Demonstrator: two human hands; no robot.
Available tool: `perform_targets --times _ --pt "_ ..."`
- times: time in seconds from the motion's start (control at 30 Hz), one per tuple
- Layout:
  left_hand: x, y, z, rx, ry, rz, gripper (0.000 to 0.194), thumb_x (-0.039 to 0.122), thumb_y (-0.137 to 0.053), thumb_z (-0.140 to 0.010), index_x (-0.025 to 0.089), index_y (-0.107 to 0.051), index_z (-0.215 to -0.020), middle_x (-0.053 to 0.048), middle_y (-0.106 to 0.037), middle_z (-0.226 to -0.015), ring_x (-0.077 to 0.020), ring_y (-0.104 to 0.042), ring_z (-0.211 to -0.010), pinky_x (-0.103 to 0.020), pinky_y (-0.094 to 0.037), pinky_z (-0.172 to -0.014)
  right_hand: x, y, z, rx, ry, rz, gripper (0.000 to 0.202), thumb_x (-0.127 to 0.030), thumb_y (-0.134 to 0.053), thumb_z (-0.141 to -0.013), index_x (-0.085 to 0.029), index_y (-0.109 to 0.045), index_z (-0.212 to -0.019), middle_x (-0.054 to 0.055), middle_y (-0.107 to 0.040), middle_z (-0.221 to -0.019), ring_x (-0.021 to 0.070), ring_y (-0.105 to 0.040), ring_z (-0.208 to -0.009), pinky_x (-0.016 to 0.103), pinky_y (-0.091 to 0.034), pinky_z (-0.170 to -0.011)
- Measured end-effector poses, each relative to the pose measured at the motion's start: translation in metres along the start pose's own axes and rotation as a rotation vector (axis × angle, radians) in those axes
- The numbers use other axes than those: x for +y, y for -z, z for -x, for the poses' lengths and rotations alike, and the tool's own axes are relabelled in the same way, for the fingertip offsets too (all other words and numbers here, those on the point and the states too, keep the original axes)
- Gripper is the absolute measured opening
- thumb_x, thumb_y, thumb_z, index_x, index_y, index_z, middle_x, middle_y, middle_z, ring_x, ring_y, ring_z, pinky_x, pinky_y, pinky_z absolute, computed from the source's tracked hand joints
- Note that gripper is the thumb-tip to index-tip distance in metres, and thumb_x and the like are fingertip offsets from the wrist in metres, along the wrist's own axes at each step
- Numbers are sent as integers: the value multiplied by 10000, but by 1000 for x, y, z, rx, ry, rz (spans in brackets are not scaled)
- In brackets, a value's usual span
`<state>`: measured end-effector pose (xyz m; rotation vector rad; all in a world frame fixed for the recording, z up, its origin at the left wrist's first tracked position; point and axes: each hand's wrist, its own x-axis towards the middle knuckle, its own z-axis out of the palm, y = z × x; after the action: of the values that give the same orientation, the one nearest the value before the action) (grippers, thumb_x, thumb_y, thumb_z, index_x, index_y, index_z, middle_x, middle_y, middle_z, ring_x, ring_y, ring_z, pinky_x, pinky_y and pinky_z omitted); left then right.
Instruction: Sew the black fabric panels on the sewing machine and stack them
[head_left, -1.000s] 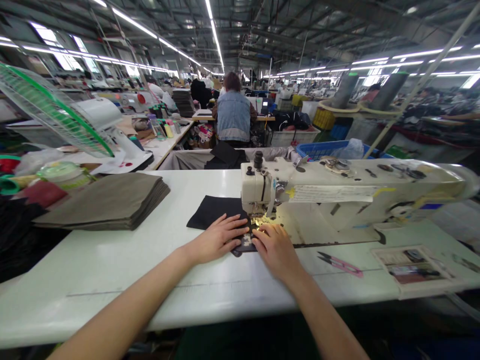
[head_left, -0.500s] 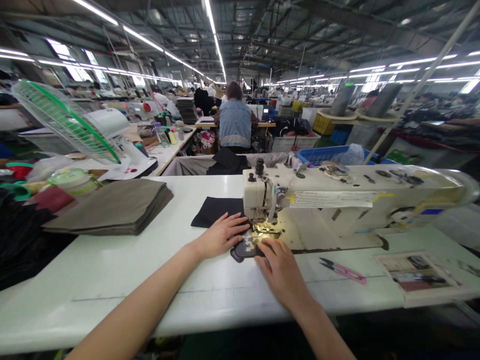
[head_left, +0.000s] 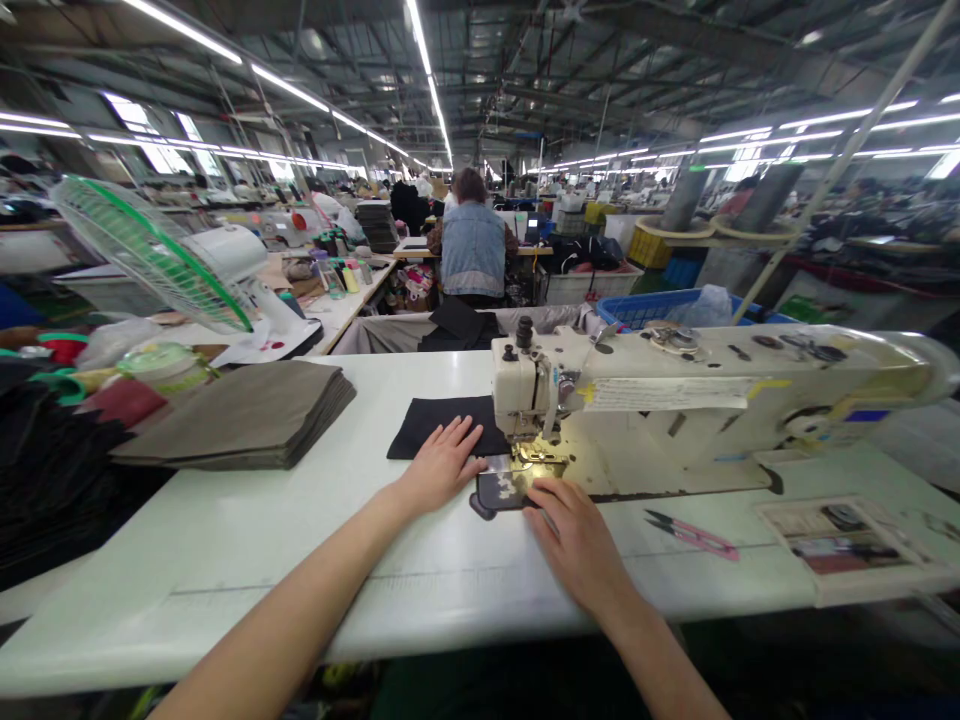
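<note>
At left of the frame, a pile of brown cloth (head_left: 232,415) sits on the white tabletop (head_left: 247,540), apparently parked aside to leave the middle for work; the tabletop shows between it and a black cloth (head_left: 412,430) at center. A person's left hand (head_left: 448,455) rests on the black cloth, fingers spread and clasping nothing, seemingly pressing it flat; the cloth's right end goes behind the head of a sewing machine (head_left: 667,350). The right hand (head_left: 570,530), fingers loosely bent, is at the near edge of the machine's base, perhaps for steadiness; from here I can't make out whether it pinches anything. The low machine arm limits room above, while the table's front edge leaves both forearms space. Farther right, scissors (head_left: 705,542) lie beside a tray (head_left: 847,585), seemingly within easy reach.
</note>
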<state>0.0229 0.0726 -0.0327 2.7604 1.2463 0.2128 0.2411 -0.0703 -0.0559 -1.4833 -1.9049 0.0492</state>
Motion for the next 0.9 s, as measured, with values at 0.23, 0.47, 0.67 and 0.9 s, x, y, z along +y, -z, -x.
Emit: perform_targets --times 0.23,0.47,0.67,0.9 --pt "-6 18 16 138 53 201 413 249 -584 -826 227 -696 -1223 -108 -662 -1327 -304 -587 -1252 -449 -460 -1068 4 1 6 8 -11 -15 216 -279 -526 -991 -204 -691 -1108 105 -685 -1153 265 -632 -1085 464 -532 -973" --pt "-27 27 20 598 409 396 504 236 -264 -978 154 -488 -1422 -119 -667 -1286 -284 -639 -1168 -456 -532 -987 3 0 5 -3 -22 -20 215 -250 -551 -973 -195 -691 -1127 107 -684 -1172 268 -624 -1106 476 -517 -1004" --pt "-16 23 53 376 124 182 669 71 -471 -753 155 -518 -1415 -144 -521 -1455 -326 -428 -1394 -511 -362 -1168 4 4 3 0 -23 -20 208 -234 -543 -973 -197 -706 -1097 106 -697 -1150 256 -642 -1079 440 -528 -975" --pt "35 44 75 -35 -142 -3 359 221 -607 -755 172 -652 -1107 -129 -634 -1198 -327 -583 -1145 -524 -450 -1051 -34 14 -24 15 -84 45 275 -200 -459 -1003 -169 -717 -915 99 -728 -926 243 -677 -904 415 -553 -876"
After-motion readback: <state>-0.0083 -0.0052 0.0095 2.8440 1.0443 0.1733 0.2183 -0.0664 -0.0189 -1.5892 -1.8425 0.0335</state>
